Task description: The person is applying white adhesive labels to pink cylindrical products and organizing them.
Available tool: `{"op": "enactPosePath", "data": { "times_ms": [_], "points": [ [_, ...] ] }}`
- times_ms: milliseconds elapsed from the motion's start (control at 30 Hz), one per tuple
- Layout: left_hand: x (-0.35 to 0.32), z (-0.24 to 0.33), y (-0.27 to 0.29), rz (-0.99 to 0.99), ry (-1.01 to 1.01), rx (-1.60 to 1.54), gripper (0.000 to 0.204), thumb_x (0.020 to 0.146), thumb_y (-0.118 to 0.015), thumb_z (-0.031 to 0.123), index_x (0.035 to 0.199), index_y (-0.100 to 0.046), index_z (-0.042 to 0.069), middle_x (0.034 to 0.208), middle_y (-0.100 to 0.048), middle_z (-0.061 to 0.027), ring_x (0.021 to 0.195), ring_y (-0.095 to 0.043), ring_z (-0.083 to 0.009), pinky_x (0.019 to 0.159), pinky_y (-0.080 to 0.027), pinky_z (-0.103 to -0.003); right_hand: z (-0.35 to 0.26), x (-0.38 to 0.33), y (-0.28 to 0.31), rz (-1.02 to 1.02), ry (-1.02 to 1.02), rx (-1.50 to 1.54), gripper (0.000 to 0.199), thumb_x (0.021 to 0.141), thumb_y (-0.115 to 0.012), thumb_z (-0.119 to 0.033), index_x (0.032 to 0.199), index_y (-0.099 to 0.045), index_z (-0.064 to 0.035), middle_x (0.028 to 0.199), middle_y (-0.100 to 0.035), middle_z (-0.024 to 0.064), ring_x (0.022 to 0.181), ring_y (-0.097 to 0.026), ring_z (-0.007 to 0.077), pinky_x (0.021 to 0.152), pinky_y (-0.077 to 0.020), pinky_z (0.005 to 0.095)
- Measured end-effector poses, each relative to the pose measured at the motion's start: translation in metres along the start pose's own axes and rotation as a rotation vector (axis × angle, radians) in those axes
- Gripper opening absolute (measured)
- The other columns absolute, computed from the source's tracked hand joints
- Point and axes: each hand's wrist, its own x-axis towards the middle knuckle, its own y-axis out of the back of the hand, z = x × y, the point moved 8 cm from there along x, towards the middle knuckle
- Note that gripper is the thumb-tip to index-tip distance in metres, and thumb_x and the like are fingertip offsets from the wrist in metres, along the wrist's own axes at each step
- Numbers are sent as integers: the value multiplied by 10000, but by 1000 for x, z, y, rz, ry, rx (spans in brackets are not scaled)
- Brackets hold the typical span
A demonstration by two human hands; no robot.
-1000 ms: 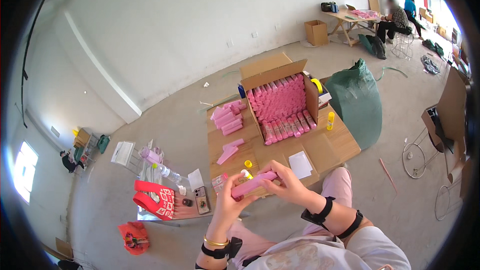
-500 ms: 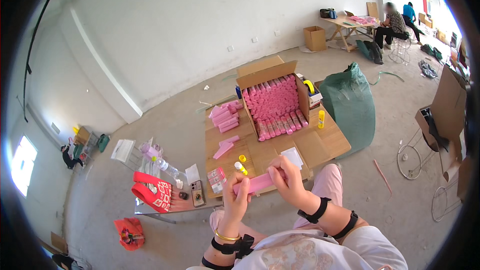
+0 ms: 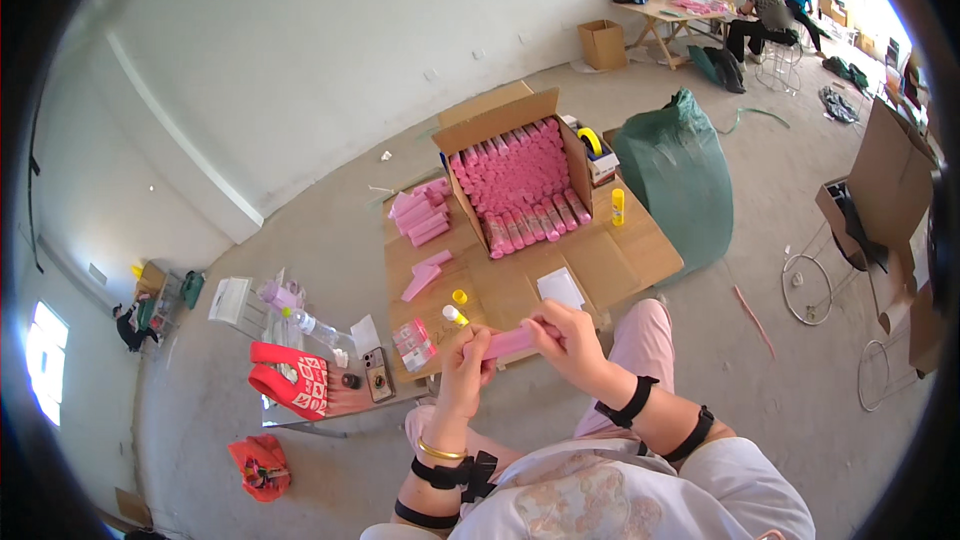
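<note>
Item 1: roll (image 3: 511, 343), pink, one. Place: between my two hands, off the near edge of the table (image 3: 640, 252), left to right, its right end a little farther off.

Item 2: my left hand (image 3: 464, 370). Fingers curled in, thumb on top, closed upon the roll's left end.

Item 3: my right hand (image 3: 569, 340). Thumb and forefinger pinched together on the roll's right end; the other fingers bent, partly hidden.

Change noted: a second ago the roll lay along the spread fingers of my left hand; those fingers have since folded in, and the roll is gripped at both ends. Meaning, as I judge it: the piece is under firmer control, and the work in hand is with this one alone. Whether its edge is fastened, I cannot tell.

Item 4: glue stick (image 3: 454, 314), white end bare, just beyond my left hand; its yellow cap (image 3: 460, 296) off, a little farther. No finger of mine on either, so far as shows.

Item 5: loose rolls (image 3: 421, 217), pink, piled far left.

Item 6: two pink pieces (image 3: 427, 273), nearer than the pile, one across the other.

Item 7: carton (image 3: 497, 122), far middle, packed with pink rolls.

Item 8: white paper (image 3: 561, 287), beyond my right hand.
</note>
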Motion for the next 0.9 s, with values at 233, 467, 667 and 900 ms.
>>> {"op": "enactPosePath", "data": {
  "times_ms": [233, 467, 667, 900],
  "points": [
    [13, -1, -14, 88, -287, 364, 187, 946, -490, 188, 867, -576, 42, 602, -460, 25, 501, -407, -49, 462, -319, -196, 70, -13, 1, -7, -370, 245, 215, 921, -540, -175, 785, -551, -10, 617, -454, -41, 515, -378, 67, 472, -306, 228],
    [25, 7, -34, 43, -608, 740, 240, 949, -481, 256, 803, -546, 76, 585, -443, 28, 502, -394, -37, 453, -299, -182, 108, -22, 8, 7, -573, 252, 227, 910, -537, -159, 746, -525, -3, 584, -424, 27, 514, -366, 71, 468, -293, 245],
    [58, -57, -26, -17, 42, 224, 211, 928, -498, 215, 846, -561, 31, 654, -532, -38, 537, -476, -91, 465, -361, -224, 136, -20, 20, 81, -494, 282, 273, 940, -519, -227, 746, -533, -36, 596, -455, -20, 493, -391, 64, 451, -307, 236],
    [78, -97, -35, -77, 163, 238, 197, 953, -477, 206, 949, -567, 31, 683, -527, 10, 568, -450, -48, 512, -363, -200, 184, -49, 24, 139, -751, 378, 268, 944, -520, -255, 792, -562, -38, 645, -487, -23, 566, -453, 50, 509, -381, 212]
  ]
}}
